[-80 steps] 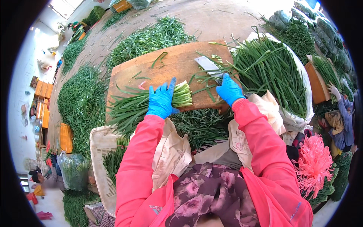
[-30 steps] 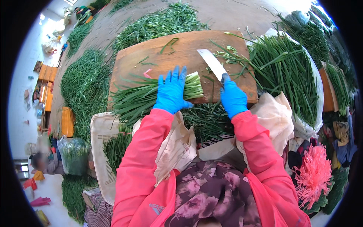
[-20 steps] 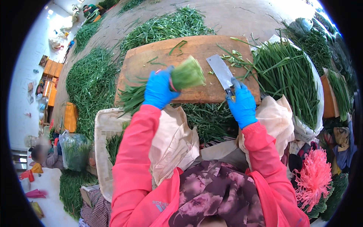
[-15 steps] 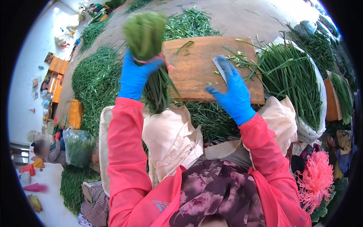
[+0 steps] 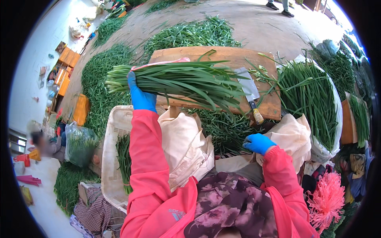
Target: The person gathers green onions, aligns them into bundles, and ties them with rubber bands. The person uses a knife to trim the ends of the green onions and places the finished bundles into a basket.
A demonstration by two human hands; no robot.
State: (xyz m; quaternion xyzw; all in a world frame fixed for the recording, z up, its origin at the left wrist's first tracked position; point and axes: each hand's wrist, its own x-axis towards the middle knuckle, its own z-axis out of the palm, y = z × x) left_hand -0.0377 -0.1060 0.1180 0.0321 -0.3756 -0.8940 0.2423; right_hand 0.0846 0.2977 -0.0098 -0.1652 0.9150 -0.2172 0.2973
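My left hand [image 5: 140,95], in a blue glove, grips a bundle of long green leaves [image 5: 182,77] with pale cut ends pointing left and a pink tie [image 5: 176,60], held across the wooden board [image 5: 206,51]. A cleaver [image 5: 248,84] lies on the board's right side, handle toward me, near chopped stem bits [image 5: 262,71]. My right hand [image 5: 257,144], also gloved, is below the board beside a cream cloth [image 5: 295,135], fingers curled; whatever they might hold is hidden.
A plastic basket [image 5: 109,154] with greens stands below left, a large sack of greens [image 5: 307,99] right. Piles of greens [image 5: 103,75] surround the board. Pink strands [image 5: 325,200] lie lower right. A co-worker [image 5: 53,146] is at the left; someone's legs [image 5: 285,8] appear at top right.
My left hand has lifted and turned the bundle, whose cut ends now point left. My right hand has let go of the cleaver and drawn down toward me. Legs have appeared at top right.
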